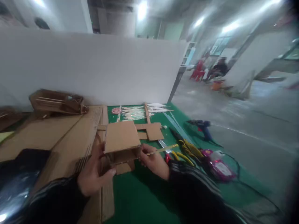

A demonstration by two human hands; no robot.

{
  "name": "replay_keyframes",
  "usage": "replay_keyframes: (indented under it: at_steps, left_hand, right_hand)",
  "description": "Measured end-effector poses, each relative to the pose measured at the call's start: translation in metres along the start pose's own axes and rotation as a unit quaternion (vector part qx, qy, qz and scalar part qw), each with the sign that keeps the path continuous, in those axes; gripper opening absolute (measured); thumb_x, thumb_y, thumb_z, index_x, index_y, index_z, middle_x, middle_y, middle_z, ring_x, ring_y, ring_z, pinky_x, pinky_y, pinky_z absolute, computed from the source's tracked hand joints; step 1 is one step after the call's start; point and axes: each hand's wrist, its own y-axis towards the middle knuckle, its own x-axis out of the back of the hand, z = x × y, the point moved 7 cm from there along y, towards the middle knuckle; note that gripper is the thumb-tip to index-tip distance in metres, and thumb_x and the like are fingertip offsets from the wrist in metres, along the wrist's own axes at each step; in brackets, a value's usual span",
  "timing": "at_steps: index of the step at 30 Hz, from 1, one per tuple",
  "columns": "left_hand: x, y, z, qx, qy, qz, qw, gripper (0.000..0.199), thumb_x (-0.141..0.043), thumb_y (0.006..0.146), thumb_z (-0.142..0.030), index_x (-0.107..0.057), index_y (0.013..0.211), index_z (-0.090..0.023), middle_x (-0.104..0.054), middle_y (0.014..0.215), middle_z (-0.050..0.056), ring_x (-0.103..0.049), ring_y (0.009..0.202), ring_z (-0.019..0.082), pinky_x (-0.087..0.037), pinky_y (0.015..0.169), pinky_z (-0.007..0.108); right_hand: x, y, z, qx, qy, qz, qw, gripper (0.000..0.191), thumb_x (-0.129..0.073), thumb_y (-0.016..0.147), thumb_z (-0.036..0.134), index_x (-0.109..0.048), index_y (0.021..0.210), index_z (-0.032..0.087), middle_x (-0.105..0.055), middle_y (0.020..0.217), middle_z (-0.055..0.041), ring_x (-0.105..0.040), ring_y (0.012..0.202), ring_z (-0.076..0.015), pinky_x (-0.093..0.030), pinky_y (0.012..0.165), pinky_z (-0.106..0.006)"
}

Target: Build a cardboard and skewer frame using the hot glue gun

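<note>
A small open-fronted cardboard box point(122, 137) is held over the green table, its open side facing me. My left hand point(95, 174) grips its left side, fingers along the wall and thumb stretched below the front opening. At the box's right front corner, my right hand point(153, 158) is closed, its fingertips against the edge. A thin yellow strip point(167, 148), like a tape or ruler, sticks out to the right from those fingers; its exact kind is unclear. Cardboard pieces point(154, 132) lie just behind, and a small cardboard flap point(123, 168) shows under the box.
Cardboard sheets point(67, 133) cover the left, with a black object point(21, 174) on them and a cardboard model point(58, 101) behind. On the right lie yellow-handled pliers point(183, 157), a glue gun point(202, 127), a pink-purple packet point(221, 169) and a cable. A white partition point(105, 68) stands behind.
</note>
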Motion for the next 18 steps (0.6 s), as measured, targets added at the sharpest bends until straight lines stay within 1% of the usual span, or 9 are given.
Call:
replay_keyframes:
  at_steps: [7,12,15,18]
  left_hand:
    - [-0.0004,-0.0012,0.0021,0.002,0.005,-0.002,1.000,0.071,-0.060,0.087,-0.029,-0.029,0.150,-0.020,-0.054,0.144,0.014,-0.055,0.130,0.031,-0.047,0.109,0.048]
    - [0.0003,-0.0016,0.0044,-0.006,0.004,-0.004,1.000,0.072,-0.061,0.085,-0.030,-0.031,0.150,-0.020,-0.054,0.144,0.013,-0.055,0.130,0.032,-0.048,0.108,0.048]
    - [-0.0001,-0.0021,0.0066,-0.004,0.007,0.001,1.000,0.072,-0.061,0.087,-0.030,-0.028,0.151,-0.021,-0.054,0.144,0.013,-0.055,0.130,0.030,-0.049,0.108,0.046]
    - [0.0005,-0.0027,0.0085,-0.011,0.018,0.002,1.000,0.073,-0.061,0.087,-0.032,-0.027,0.151,-0.021,-0.053,0.145,0.013,-0.055,0.130,0.031,-0.049,0.108,0.046]
  right_hand:
    - [-0.0003,-0.0008,-0.0051,-0.008,0.006,-0.013,1.000,0.031,-0.054,0.089,0.045,-0.045,0.071,0.022,-0.054,0.060,0.0028,-0.051,0.046,-0.0110,-0.037,0.041,-0.021]
    - [-0.0005,-0.0015,-0.0007,0.010,0.004,0.000,1.000,0.031,-0.057,0.087,0.044,-0.046,0.070,0.021,-0.055,0.060,0.0020,-0.052,0.049,-0.0118,-0.039,0.044,-0.022]
    - [0.0010,-0.0018,0.0010,0.014,0.006,-0.006,1.000,0.031,-0.053,0.090,0.045,-0.046,0.071,0.021,-0.056,0.062,0.0016,-0.052,0.049,-0.0116,-0.040,0.045,-0.022]
    - [-0.0009,-0.0016,0.0015,0.017,0.003,0.006,1.000,0.031,-0.055,0.089,0.045,-0.047,0.071,0.021,-0.056,0.061,0.0016,-0.052,0.049,-0.0120,-0.039,0.044,-0.022]
